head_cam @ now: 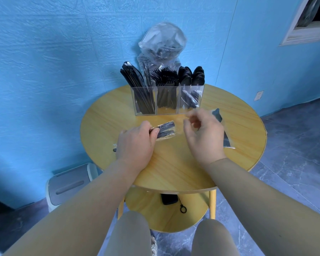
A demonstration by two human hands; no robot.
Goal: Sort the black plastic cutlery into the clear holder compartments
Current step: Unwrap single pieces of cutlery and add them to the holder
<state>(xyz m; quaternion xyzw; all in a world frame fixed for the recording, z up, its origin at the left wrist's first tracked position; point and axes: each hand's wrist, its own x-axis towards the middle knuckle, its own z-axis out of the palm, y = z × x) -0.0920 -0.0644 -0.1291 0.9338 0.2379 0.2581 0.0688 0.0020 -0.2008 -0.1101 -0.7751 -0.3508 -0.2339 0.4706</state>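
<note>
Presently, a clear wrapped packet of black cutlery point(164, 129) lies on the round yellow table point(174, 163), just in front of the clear holder point(167, 99), and the left hand point(137, 143) pinches its near end between thumb and fingers. The holder stands upright at the back of the table with three compartments: knives in the left one, forks in the middle, spoons in the right (all black, handles down). In front of the holder and to its right, the right hand point(204, 134) hovers above the table with fingers loosely curled; they are blurred, and whether they pinch a bit of clear film cannot be told. A second wrapped packet point(222, 126) lies to the right of the holder's front, partly hidden by that hand. Behind the holder a clear plastic bag point(161, 45) with more black cutlery rests against the blue wall point(54, 52). Below the holder's table, a lower shelf carries a small black item point(169, 199).
</note>
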